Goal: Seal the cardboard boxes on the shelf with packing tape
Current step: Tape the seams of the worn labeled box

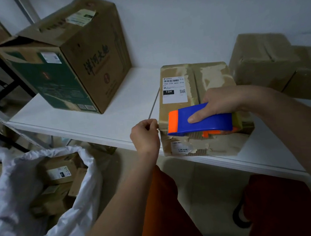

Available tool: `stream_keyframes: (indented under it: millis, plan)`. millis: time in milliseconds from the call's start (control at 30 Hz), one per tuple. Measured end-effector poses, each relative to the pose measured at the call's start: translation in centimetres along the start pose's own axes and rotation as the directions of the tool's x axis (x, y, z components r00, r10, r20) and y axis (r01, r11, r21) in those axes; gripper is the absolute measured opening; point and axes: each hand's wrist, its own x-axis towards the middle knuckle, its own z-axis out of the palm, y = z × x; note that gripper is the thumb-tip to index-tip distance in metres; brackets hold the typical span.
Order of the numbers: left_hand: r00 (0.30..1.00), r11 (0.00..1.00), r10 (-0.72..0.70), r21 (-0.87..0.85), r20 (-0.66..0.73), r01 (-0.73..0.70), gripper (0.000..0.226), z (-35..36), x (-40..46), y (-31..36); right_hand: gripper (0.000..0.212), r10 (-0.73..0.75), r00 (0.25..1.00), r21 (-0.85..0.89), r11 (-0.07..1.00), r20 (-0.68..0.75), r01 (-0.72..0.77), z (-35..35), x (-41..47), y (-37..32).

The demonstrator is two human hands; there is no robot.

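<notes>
- Brown cardboard, worn and patched with old tape: the box (198, 110) I am watching lies flat at the front edge of the white shelf (84, 116), with a white shipping label (174, 90) on its top.
- Right hand (227, 101) holds a blue and orange tape dispenser (198, 120) on the near top edge of that box; fingers curl over the blue body, thumb lies flat along its side. That grip is clamped on the dispenser.
- Left hand (146, 136) is at the box's left front corner, thumb and fingers pinched together against the cardboard edge. It looks like they pinch the tape end, but I cannot make out the clear tape itself.
- A taller box (69, 63) with a green printed face stands further left and back on the same shelf, well apart from the flat one; its top flaps look loosely closed.
- Two more plain boxes (281, 65) sit at the right rear of the shelf, near the flat box.
- Below the shelf to the left, a white sack (24, 202) stands open on the floor with small parcels (59, 174) inside.
- Orange-red trousers (162, 215) show at the bottom of the view.
</notes>
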Motion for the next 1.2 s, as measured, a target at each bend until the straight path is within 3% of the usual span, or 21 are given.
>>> stream_keyframes:
  millis: [100,200,300,367,400,467,533,633,800,933,1200]
  plan:
    - [0.993,0.99,0.117,0.084,-0.01,-0.116,0.02,0.2,-0.4,-0.5,0.047,0.005,1.0,-0.025,1.0,0.022,-0.004,-0.1,0.2,-0.1]
    - [0.97,0.897,0.241,0.373,0.035,-0.237,0.023,0.2,-0.4,-0.8,0.046,0.002,1.0,-0.028,1.0,0.023,-0.001,-0.2,0.4,-0.1]
    - [0.991,0.831,0.021,0.548,0.134,-0.091,0.032,-0.5,0.4,-2.6,0.046,0.003,1.0,-0.032,0.999,0.023,-0.003,-0.3,0.5,0.0]
    - [0.984,0.86,-0.097,0.51,0.149,0.008,0.04,-1.4,0.5,-3.7,0.048,0.005,1.0,-0.032,0.999,0.023,-0.005,-0.2,0.6,0.0]
    - [0.992,0.899,-0.015,0.436,0.122,-0.04,0.038,-1.7,0.5,-3.9,0.049,0.006,1.0,-0.036,0.999,0.018,-0.005,-0.2,0.6,0.0]
    - [0.953,0.911,0.294,0.282,0.068,-0.301,0.03,-2.0,0.6,-3.1,0.052,0.007,1.0,-0.047,0.999,0.008,-0.006,-0.2,0.7,0.0]
    - [0.857,0.839,0.488,0.182,0.164,-0.513,0.023,-2.0,1.0,-2.0,0.052,0.008,1.0,-0.048,0.999,0.007,-0.008,-0.2,0.7,-0.1]
    - [0.727,0.742,0.576,0.134,0.374,-0.657,0.023,-2.0,2.0,-1.9,0.054,0.013,1.0,-0.066,0.998,0.012,-0.012,-0.3,0.7,-0.1]
    - [0.631,0.657,0.629,0.125,0.454,-0.744,0.042,-2.3,3.3,-3.1,0.058,0.014,1.0,-0.086,0.996,0.017,-0.013,-0.2,0.8,0.1]
    - [0.513,0.506,0.69,0.167,0.51,-0.846,0.049,-2.4,4.1,-4.3,0.053,0.014,1.0,-0.097,0.995,0.024,-0.011,-0.3,0.6,0.1]
    - [0.602,0.529,0.681,0.288,0.417,-0.798,0.04,-2.1,3.5,-5.2,0.057,0.022,0.999,-0.117,0.993,0.046,-0.017,-0.8,-0.8,2.2]
